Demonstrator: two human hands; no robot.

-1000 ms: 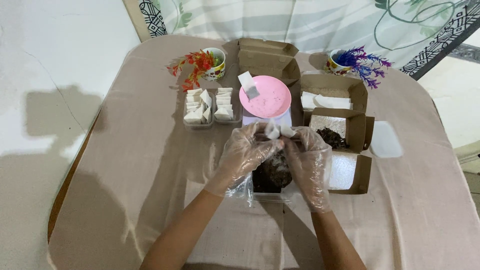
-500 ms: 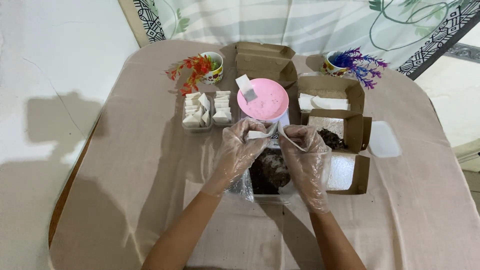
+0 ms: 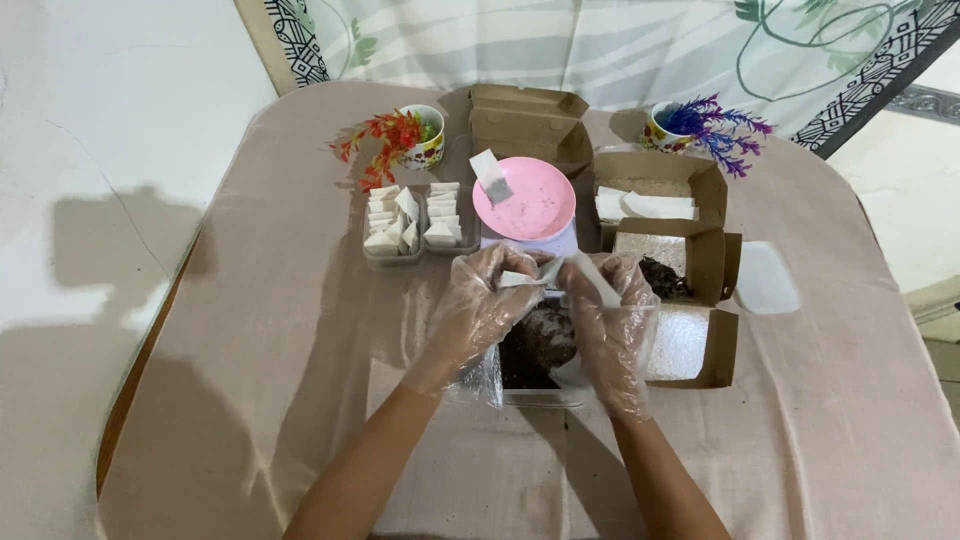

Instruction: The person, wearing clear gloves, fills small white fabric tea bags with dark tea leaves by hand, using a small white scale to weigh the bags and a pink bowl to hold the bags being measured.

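Clear-gloved hands, left hand (image 3: 480,315) and right hand (image 3: 607,325), together pinching small white sachet (image 3: 520,279), above dark-filled tub (image 3: 540,345)

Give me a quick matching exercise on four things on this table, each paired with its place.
Things:
1. pink plate
2. red flower cup
3. purple flower cup
4. tray of white folded pieces

Places:
A. far right, by the curtain
B. left of the plate
C. just beyond both gloved hands
D. far left of the boxes

Pairs: 1-C, 2-D, 3-A, 4-B
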